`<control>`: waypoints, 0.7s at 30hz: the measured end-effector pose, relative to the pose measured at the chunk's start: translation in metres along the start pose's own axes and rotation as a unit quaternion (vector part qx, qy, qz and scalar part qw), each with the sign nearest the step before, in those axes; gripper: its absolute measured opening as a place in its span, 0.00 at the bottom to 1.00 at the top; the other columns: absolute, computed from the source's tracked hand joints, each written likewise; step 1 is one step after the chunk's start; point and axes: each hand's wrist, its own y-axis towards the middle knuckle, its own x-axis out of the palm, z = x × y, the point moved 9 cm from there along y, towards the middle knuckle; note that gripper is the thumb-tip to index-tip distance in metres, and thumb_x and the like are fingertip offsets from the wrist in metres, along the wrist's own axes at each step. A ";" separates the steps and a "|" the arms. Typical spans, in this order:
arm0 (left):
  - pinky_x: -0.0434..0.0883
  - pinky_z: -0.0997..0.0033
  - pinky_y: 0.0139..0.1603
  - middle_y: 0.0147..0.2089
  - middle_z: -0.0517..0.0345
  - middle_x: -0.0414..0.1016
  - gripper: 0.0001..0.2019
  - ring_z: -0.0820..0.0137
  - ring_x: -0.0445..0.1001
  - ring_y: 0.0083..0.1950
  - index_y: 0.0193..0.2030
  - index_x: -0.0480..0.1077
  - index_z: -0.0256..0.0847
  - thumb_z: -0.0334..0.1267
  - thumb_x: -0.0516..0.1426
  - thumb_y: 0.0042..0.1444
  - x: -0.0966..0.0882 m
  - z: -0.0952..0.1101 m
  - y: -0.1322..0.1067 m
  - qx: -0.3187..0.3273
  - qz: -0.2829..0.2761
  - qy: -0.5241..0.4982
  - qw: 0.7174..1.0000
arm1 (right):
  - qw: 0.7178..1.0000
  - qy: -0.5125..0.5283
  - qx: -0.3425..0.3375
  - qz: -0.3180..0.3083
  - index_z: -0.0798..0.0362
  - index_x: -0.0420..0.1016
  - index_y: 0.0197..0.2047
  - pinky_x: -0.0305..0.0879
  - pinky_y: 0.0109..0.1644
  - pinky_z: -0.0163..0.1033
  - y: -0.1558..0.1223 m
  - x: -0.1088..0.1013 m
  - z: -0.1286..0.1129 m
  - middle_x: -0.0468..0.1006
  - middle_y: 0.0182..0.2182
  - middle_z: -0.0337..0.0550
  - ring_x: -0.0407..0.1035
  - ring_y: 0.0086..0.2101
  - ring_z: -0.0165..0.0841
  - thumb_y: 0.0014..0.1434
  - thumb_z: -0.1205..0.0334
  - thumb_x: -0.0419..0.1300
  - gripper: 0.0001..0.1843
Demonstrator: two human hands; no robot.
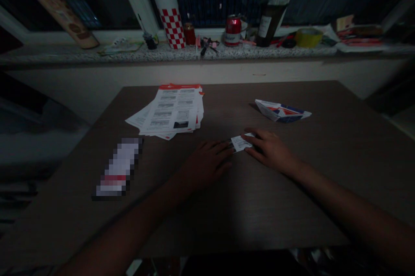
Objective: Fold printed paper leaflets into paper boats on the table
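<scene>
A small folded piece of printed paper (239, 143) lies on the table between my hands. My left hand (209, 161) is palm down, its fingers stretched out and their tips at the left end of the paper. From the other side, my right hand (269, 148) rests with spread fingers over the right end, pressing it to the tabletop. Part of the paper is hidden under both hands. Beyond my right hand sits a folded paper boat (282, 111) in white, blue and red.
A stack of printed sheets (168, 113) lies at the back left of the brown table (259, 215). Nearer me is a pixelated phone-shaped thing (118, 168). Along the windowsill (129, 57) stand a checkered bottle (170, 12), a red can (233, 31) and a dark bottle (269, 25).
</scene>
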 end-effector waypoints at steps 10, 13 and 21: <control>0.71 0.51 0.61 0.57 0.49 0.78 0.15 0.55 0.74 0.57 0.59 0.77 0.41 0.44 0.59 0.72 -0.007 -0.002 0.033 -0.039 0.044 0.009 0.998 | 1.000 0.013 -0.002 0.017 0.49 0.75 0.67 0.72 0.59 0.63 0.000 0.002 -0.002 0.74 0.61 0.58 0.72 0.58 0.53 0.73 0.52 0.58 0.24; 0.72 0.54 0.61 0.56 0.51 0.78 0.13 0.58 0.74 0.56 0.57 0.79 0.42 0.41 0.59 0.72 -0.008 -0.005 0.035 -0.034 0.055 -0.016 0.998 | 0.999 0.024 0.003 0.024 0.49 0.76 0.67 0.71 0.60 0.63 0.000 0.003 -0.001 0.74 0.61 0.58 0.71 0.58 0.53 0.73 0.52 0.59 0.23; 0.75 0.56 0.55 0.54 0.50 0.80 0.13 0.59 0.75 0.52 0.55 0.81 0.40 0.38 0.55 0.74 -0.008 -0.006 0.037 -0.038 0.059 0.006 0.997 | 0.994 0.038 -0.011 0.099 0.45 0.78 0.61 0.71 0.59 0.60 -0.006 -0.026 -0.015 0.76 0.57 0.54 0.71 0.56 0.50 0.73 0.53 0.60 0.17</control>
